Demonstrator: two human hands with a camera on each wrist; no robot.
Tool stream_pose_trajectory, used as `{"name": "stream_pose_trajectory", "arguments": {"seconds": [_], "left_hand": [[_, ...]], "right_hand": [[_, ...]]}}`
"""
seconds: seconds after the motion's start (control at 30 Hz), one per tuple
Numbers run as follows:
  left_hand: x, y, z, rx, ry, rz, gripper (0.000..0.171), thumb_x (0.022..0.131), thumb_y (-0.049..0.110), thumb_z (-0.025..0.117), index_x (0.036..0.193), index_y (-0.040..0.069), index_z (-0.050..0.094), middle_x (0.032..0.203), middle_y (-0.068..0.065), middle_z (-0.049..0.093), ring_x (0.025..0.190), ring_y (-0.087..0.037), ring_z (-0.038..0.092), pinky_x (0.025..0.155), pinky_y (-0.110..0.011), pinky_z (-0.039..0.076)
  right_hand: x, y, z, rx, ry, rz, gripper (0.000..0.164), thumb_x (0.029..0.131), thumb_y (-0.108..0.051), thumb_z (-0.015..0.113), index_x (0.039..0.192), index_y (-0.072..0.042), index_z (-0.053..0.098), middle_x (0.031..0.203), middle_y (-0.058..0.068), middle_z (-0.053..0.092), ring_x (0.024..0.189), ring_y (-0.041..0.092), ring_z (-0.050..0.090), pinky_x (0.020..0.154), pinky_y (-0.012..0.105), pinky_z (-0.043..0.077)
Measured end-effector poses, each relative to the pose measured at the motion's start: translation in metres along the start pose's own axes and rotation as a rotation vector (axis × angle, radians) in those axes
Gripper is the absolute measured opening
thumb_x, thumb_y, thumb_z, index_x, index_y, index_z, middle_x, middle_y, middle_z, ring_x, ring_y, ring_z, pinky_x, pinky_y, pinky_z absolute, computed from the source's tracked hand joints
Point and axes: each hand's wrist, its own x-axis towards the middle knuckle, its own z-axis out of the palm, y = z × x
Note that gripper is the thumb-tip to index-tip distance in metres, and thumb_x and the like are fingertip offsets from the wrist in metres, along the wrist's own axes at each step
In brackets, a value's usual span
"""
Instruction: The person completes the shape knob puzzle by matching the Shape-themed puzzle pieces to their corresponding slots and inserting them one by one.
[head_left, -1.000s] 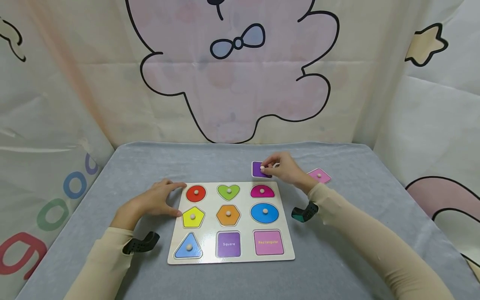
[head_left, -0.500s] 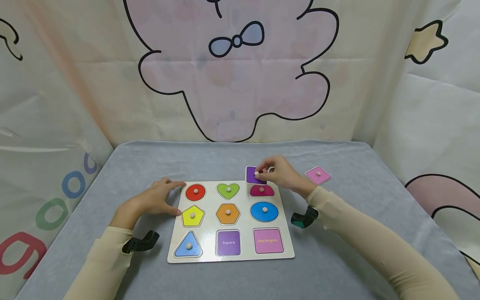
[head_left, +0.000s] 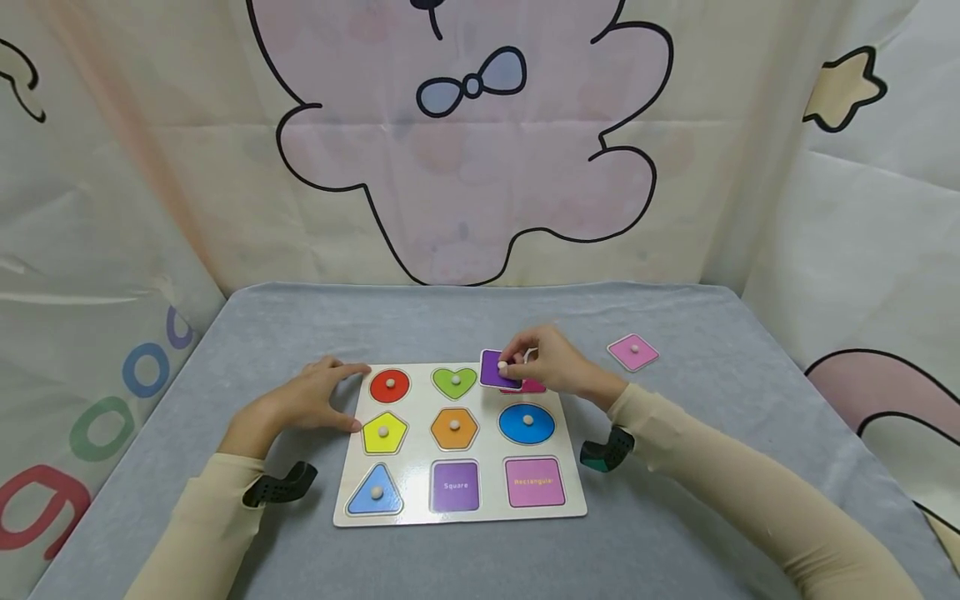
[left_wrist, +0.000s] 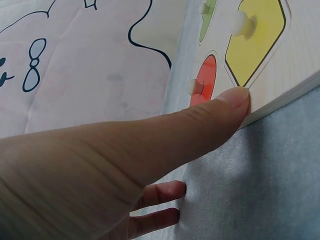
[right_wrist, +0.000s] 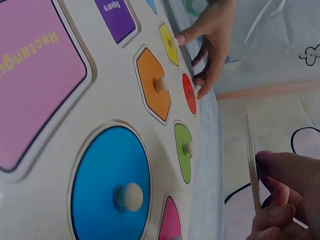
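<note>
My right hand (head_left: 551, 360) pinches the small knob of a purple square puzzle piece (head_left: 491, 369). That piece hangs above the far right of a white knob puzzle board (head_left: 416, 475), partly covering the magenta semicircle piece (head_left: 534, 386). In the right wrist view the held piece (right_wrist: 252, 170) shows edge-on, raised off the board. My left hand (head_left: 303, 400) rests at the board's left edge, its thumb (left_wrist: 215, 112) touching the corner beside the yellow pentagon piece (head_left: 384, 433). Two recesses lack pieces: a purple one marked Square (head_left: 455, 487) and a pink one marked Rectangular (head_left: 535, 482).
A pink rectangular piece (head_left: 633, 352) lies on the grey cloth (head_left: 360, 321), right of the board. Seated in the board are red, green, orange, and blue pieces, such as the orange hexagon (head_left: 454, 428). A printed curtain (head_left: 465, 167) hangs behind the table.
My right hand has lifted the purple square from the cloth behind the board and carried it left and nearer, over the board's far edge. The left hand stays in place.
</note>
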Motion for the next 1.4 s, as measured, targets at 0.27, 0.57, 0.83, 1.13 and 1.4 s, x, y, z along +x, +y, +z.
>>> {"name": "stream_pose_trajectory", "arguments": {"seconds": [0.27,0.57,0.83,1.13,1.4], "left_hand": [[0.0,-0.001,0.0,-0.003,0.004,0.002,0.092,0.073,0.04,0.09,0.151,0.015,0.047,0.147,-0.026,0.044,0.13,-0.045,0.042,0.104,-0.069,0.043],[-0.001,-0.001,0.0,-0.005,-0.006,0.003,0.094,0.073,0.042,0.089,0.151,0.015,0.046,0.146,-0.026,0.044,0.13,-0.044,0.042,0.104,-0.07,0.043],[0.0,-0.002,0.0,-0.003,0.001,0.013,0.092,0.074,0.04,0.089,0.151,0.015,0.046,0.144,-0.025,0.046,0.127,-0.042,0.044,0.103,-0.067,0.044],[-0.001,-0.001,-0.001,-0.004,0.003,0.008,0.091,0.075,0.038,0.089,0.151,0.014,0.046,0.143,-0.025,0.046,0.126,-0.041,0.044,0.103,-0.066,0.045],[0.001,-0.002,-0.001,0.004,0.004,0.01,0.092,0.074,0.04,0.089,0.152,0.015,0.046,0.143,-0.024,0.046,0.127,-0.041,0.044,0.104,-0.067,0.044]], "right_hand": [[-0.007,-0.007,0.015,0.023,-0.065,-0.049,0.013,0.088,-0.01,0.077,0.097,0.0,0.076,0.077,0.003,0.052,0.07,0.016,0.054,0.059,0.019,0.042],[-0.02,-0.014,0.041,0.049,-0.183,-0.077,0.011,0.086,-0.014,0.08,0.092,-0.005,0.077,0.073,-0.003,0.054,0.064,0.009,0.048,0.054,0.016,0.036],[-0.034,-0.024,0.064,0.123,-0.262,-0.082,0.007,0.084,-0.009,0.081,0.088,-0.004,0.077,0.067,-0.006,0.052,0.055,0.002,0.042,0.051,0.014,0.033],[-0.042,-0.024,0.083,0.157,-0.301,-0.011,0.007,0.083,-0.008,0.082,0.086,-0.005,0.076,0.065,-0.007,0.053,0.051,0.004,0.04,0.048,0.014,0.031],[-0.046,-0.023,0.093,0.124,-0.318,0.009,0.006,0.084,-0.008,0.082,0.086,-0.006,0.077,0.064,-0.006,0.054,0.054,0.004,0.044,0.049,0.014,0.033]]}}
